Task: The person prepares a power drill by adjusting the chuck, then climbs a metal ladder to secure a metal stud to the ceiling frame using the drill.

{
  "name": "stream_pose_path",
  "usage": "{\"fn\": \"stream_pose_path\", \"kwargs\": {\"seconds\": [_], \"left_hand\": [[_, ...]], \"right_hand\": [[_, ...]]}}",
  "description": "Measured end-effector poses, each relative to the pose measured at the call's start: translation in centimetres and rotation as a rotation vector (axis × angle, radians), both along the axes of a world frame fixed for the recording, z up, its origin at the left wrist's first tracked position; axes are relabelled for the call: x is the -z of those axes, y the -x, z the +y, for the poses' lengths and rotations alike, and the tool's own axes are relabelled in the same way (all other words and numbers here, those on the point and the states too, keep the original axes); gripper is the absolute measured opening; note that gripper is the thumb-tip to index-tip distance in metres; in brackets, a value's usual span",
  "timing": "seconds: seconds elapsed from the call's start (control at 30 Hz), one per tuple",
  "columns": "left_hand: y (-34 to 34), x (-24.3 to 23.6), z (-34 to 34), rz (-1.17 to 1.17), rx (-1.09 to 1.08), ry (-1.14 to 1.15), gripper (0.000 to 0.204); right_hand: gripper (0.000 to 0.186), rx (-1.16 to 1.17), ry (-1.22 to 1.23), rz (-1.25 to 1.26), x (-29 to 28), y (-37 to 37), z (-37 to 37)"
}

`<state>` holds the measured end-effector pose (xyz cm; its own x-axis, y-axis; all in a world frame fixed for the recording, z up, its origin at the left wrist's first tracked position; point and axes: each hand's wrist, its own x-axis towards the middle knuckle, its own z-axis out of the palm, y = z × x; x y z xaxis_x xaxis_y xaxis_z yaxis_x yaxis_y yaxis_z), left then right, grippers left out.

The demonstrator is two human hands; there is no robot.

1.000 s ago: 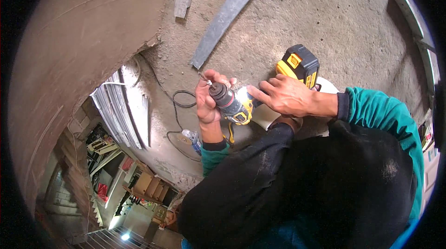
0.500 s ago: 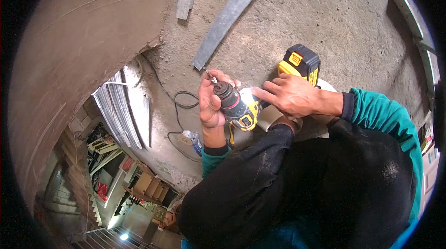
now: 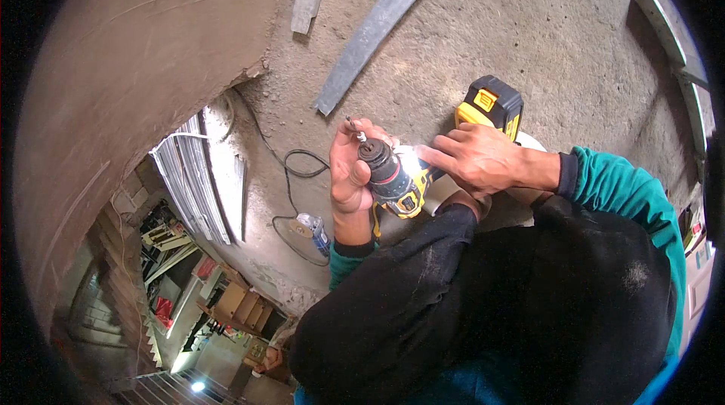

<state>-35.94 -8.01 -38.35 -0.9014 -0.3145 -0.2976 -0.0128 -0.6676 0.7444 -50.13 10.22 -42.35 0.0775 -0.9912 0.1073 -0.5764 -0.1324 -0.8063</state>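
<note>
A yellow-and-black cordless drill [image 3: 408, 201] is held over my lap, its chuck pointing up and to the left. My right hand [image 3: 483, 160] grips its handle, and the black battery [image 3: 495, 101] sticks out beyond the knuckles. Around the dark chuck [image 3: 375, 152] curls my left hand [image 3: 349, 182], thumb on the near side and fingers partly hidden behind. A slim bit [image 3: 360, 135] projects from the chuck beside those fingertips. The drill's lamp throws a bright glow between my hands.
Grey metal channels [image 3: 370, 39] lie on the rough concrete floor ahead. A blue corded power tool [image 3: 319, 235] with a black cable [image 3: 289, 186] rests at left. Stacked metal profiles [image 3: 198, 178] lie by the floor edge, above a lower level with stairs [image 3: 124, 277]. Another metal bar [image 3: 664, 31] is at far right.
The drill and both hands sit slightly lower and farther right in view, as does the floor around them. My left fingers stay around the chuck, and my right hand keeps its grip.
</note>
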Motion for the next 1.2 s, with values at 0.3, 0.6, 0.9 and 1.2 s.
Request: {"fn": "stream_pose_path", "kwargs": {"seconds": [0.3, 0.6, 0.9, 1.2], "left_hand": [[0.6, -1.1, 0.7, -0.110, -0.028, 0.045, 0.063], [2.0, -2.4, 1.6, -0.206, -0.056, 0.041, 0.061], [5.1, -3.7, 2.0, -0.337, -0.046, 0.109, 0.046], [9.1, -5.2, 2.4, -0.323, 0.094, 0.070, 0.041]], "right_hand": [[0.068, 0.025, -0.015, -0.064, -0.1, 0.2, 0.2], [0.071, 0.023, -0.012, -0.140, -0.5, 1.2, 0.7], [0.071, 0.014, -0.085, -0.286, -2.0, 3.8, 0.6], [0.041, 0.265, -0.270, -1.082, -3.2, 5.5, 0.0]]}}
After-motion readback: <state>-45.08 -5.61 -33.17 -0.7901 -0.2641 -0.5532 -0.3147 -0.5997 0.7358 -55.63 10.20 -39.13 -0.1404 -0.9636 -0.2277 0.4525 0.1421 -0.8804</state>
